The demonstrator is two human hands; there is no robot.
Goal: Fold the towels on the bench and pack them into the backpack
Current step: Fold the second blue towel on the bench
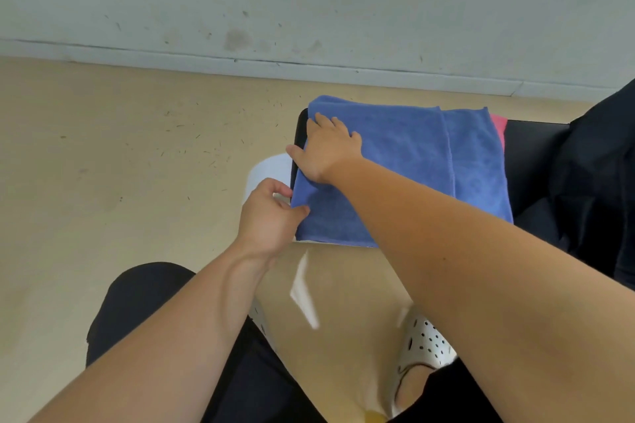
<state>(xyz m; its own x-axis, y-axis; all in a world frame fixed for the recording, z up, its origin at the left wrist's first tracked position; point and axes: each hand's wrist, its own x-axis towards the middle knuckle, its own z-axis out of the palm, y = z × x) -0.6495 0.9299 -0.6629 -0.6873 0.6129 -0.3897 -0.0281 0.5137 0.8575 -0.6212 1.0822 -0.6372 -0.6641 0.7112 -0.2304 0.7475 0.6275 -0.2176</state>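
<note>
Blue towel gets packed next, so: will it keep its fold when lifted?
Probably floppy: the blue towel drapes over the bench edge. Likely light: the left hand pinches its edge. Its plush pile probably resists sliding under the flat right hand.

Honestly, nothing to read here. No lettering, logo or number shows on the blue terry-cloth towel [412,161], the black padded table [529,154] under it, or the white perforated clog [426,343] (those dark dots are no print).
</note>
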